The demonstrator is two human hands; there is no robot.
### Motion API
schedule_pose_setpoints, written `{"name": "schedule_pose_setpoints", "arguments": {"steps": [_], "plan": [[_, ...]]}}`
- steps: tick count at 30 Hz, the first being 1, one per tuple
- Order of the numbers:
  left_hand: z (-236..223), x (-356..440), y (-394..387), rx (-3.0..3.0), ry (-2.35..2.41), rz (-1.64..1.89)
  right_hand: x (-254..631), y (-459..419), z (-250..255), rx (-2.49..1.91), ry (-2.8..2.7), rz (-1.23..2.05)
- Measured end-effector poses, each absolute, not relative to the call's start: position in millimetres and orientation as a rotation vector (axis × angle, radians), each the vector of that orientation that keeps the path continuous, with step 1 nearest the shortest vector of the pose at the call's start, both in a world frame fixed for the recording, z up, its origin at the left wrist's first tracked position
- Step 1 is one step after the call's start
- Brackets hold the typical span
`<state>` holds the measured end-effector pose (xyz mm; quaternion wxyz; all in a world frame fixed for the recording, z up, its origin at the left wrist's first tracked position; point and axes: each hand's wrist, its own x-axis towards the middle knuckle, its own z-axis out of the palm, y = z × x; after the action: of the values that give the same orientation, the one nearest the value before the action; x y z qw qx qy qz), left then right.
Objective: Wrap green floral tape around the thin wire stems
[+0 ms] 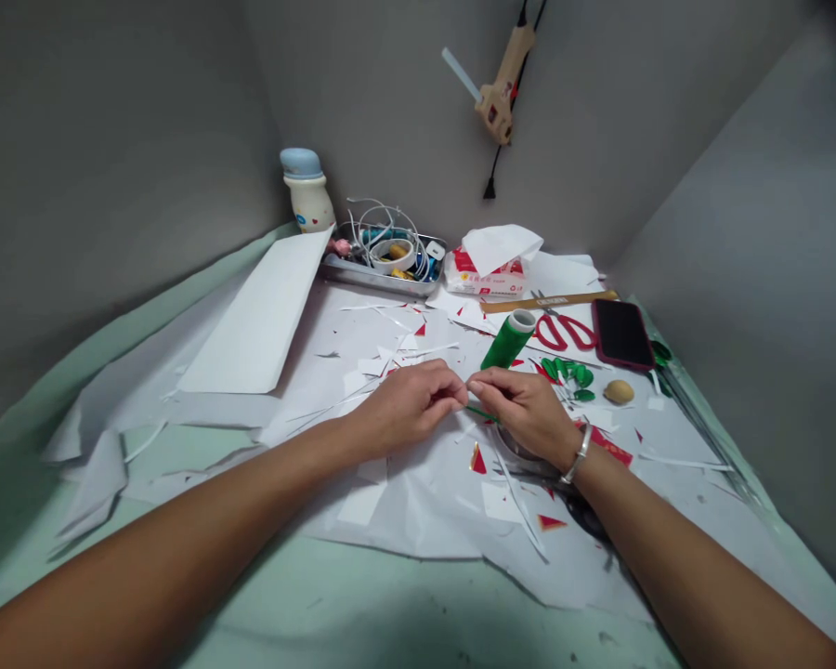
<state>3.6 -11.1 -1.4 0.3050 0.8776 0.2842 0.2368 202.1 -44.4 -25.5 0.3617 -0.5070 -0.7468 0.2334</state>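
Inside a grey-walled corner booth (111, 186), pale green mat (390, 613) under torn white paper (418, 520), scattered with white offcuts and red paper scraps (478, 460). Hot glue gun (496, 98) hanging from the back wall on its cord, glue stick loaded. Along the back edge: blue-capped bottle (307, 190), metal tray (376, 279) packed with cables and a tape roll (394, 255), tissue pack (486, 274). Large white card (257, 311) lying left of centre. Right side: wooden ruler (550, 300), red-handled scissors (564, 332), phone in a red case (622, 334), small brown oval object (619, 391). Just ahead of the hands: green thread spool (502, 340) standing upright, cluster of glossy green leaves (564, 373), both close enough to snag a swinging stem. Centre, low over the paper: thin green stem (480, 413), held between both hands. Judged light, springy, easily bent, possibly slick; best pinched close to the fingertips, not out at the free end. Left hand (408, 406) closed in a tight pinch, fingertips (460, 390) almost touching the right fingertips, anything held there hidden. Right hand (512, 413) likewise pinched, thumb and fingers closed on the stem; silver bangle (577, 455) on that wrist.
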Motion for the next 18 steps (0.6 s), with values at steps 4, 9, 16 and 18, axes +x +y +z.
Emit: {"name": "schedule_pose_setpoints", "arguments": {"steps": [4,9,16,18], "plan": [[2,4,-12,2.270,0.747,0.610,206,-41,-28,-1.346,-1.871,0.641],[4,4,-10,2.088,0.874,0.695,200,-46,-29,-1.297,-2.118,0.421],[-9,3,-6,2.367,1.083,0.734,189,-61,-23,-1.156,-2.423,-0.009],[-10,3,-7,2.445,1.072,0.702,191,-61,-23,-1.162,-2.407,-0.018]]}}
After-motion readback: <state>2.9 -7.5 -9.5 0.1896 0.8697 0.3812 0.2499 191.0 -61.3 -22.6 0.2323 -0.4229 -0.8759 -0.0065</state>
